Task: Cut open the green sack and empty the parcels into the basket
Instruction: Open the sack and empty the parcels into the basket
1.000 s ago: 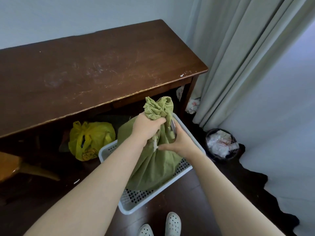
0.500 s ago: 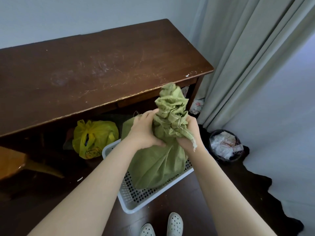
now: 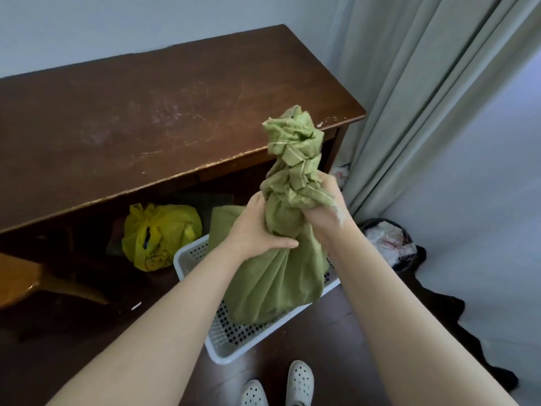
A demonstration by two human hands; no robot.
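A white basket (image 3: 222,351) with a perforated bottom and sides stands on the dark floor (image 3: 87,332) just in front of the brown worktop (image 3: 146,127). The green sack (image 3: 278,273) stands upright in it, its bulging lower part over the middle of the basket and covering most of the bottom; whether its weight rests there or hangs from the hands cannot be told. The sack's neck is gathered and its crumpled top rises above the hands, in front of the worktop's near right corner; what is inside is hidden by the cloth. Under the worktop, left of the basket, sits a knotted yellow plastic bag (image 3: 158,235) whose contents do not show. To the right, near the foot of the pale curtain (image 3: 424,98), a dark round bin (image 3: 389,244) holds crumpled white paper or plastic. Both bare forearms reach forward from the lower edge of the view and meet at the sack's neck. The left hand (image 3: 257,230) grips the neck from the left, thumb laid across the front of the cloth. The right hand (image 3: 328,212) clutches it from the right, fingers curled into the bunched fabric a little higher up. Two white perforated shoes (image 3: 298,382) show on the floor below the basket.
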